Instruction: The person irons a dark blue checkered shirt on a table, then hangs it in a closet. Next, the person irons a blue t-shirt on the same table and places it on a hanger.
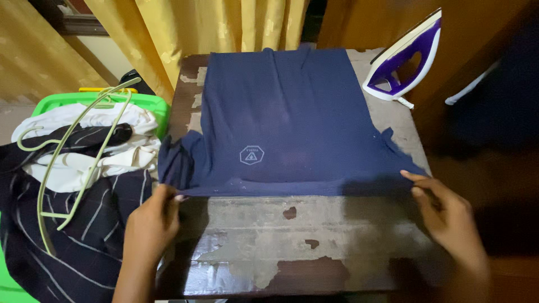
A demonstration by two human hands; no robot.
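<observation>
Worn dark wooden table point(252, 264), varnish flaking in pale patches, stands before yellow curtains point(224, 25). Spread flat across it lies a navy blue knit T-shirt point(281, 112), a small pale hexagonal emblem near its near hem; its far edge hangs off the back of the table.

Left hand point(151, 221): fingers closed in a pinch on the near-left corner of the shirt, where one sleeve is bunched and folded. Right hand point(446, 216): fingers mostly extended, fingertips touching the near-right edge of the fabric; cannot tell whether cloth is actually pinched there or only pressed down.

White and purple electric iron point(405, 59) stands upright on its heel at the far-right corner of the table, just beside the shirt, apart from both hands.

Left of the table: bright green plastic laundry basket point(151, 106) heaped with white garments point(84, 163), a dark pinstriped garment point(73, 241) and pale green plastic hangers point(84, 146).

Judgement: the step in hand looks like straightening the garment along its near edge. The left sleeve remains crumpled, so the next move probably calls for an even outward pull from both corners and unfolding of that sleeve, keeping the cloth flat.
</observation>
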